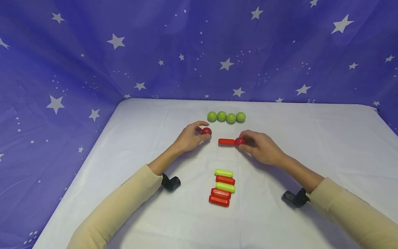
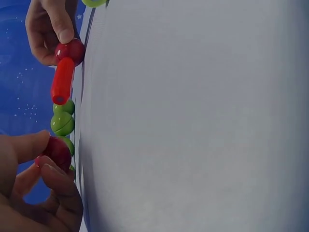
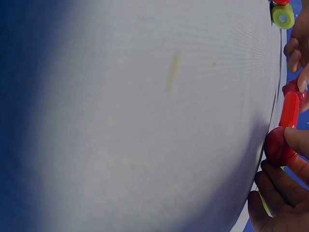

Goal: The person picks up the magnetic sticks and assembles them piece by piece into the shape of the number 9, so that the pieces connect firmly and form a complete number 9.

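Observation:
My left hand [image 1: 190, 137] pinches a dark red ball [image 1: 206, 131] between thumb and fingers, just in front of the green balls. To its right, my right hand [image 1: 263, 147] grips another dark red ball [image 1: 240, 141]. A bright red ridged stick [image 1: 226, 141] is joined to that second ball and points left toward the left hand. In the left wrist view the stick's free end [image 2: 60, 99] shows, apart from the ball [image 2: 59, 153] in the left hand. The right wrist view shows the right hand's thumb pressed against its ball [image 3: 277, 146].
A row of several green balls [image 1: 231, 118] lies behind the hands. Nearer me, yellow-green sticks [image 1: 225, 187] and red sticks [image 1: 219, 201] lie in a stack on the white cloth [image 1: 174, 221]. A blue star-patterned curtain [image 1: 199, 41] hangs behind and at the left.

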Demonstrator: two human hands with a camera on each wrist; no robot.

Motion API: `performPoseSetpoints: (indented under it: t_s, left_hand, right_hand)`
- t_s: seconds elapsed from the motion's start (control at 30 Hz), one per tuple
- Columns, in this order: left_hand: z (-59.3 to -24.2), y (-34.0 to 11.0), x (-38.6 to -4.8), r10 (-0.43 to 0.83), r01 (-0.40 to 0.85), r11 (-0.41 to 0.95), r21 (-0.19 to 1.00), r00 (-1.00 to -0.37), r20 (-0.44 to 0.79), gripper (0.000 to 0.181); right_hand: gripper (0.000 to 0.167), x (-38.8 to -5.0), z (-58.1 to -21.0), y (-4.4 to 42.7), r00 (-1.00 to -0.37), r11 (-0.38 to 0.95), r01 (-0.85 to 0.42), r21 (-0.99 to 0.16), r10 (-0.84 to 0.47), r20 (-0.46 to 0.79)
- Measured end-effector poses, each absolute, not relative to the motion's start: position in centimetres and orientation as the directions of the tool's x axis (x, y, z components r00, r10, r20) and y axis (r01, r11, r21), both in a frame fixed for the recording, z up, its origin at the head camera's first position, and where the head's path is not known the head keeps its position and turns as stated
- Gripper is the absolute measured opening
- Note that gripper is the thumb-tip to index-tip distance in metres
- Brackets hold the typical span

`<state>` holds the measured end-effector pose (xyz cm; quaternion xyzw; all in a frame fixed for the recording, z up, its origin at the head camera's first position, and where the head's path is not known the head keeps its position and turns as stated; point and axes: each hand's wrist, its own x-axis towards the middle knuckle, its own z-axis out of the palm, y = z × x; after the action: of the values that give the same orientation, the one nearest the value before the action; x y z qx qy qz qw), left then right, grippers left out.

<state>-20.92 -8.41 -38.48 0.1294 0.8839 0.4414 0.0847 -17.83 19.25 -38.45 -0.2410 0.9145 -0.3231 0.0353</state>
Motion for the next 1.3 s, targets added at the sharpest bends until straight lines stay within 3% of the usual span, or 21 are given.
performPoseSetpoints:
  t_s: [0.4,1.3]
  left_hand:
    - [-38.5,-8.1,-20.0,0.358,0.061,0.482,0.874,-0.924,-0.133,0.038]
    - [-38.6,-7.6,-19.3,0.419,0.096,0.454,0.886,-0.901,-0.117,0.037]
  right_hand:
    - [0.029,-17.8,-38.5,19.2,-0.881,0.675,-0.42,-0.607,-0.464,0.094]
    - [0.03,-17.8,-38.6,19.2,-0.883,0.686,-0.419,-0.595,-0.462,0.089]
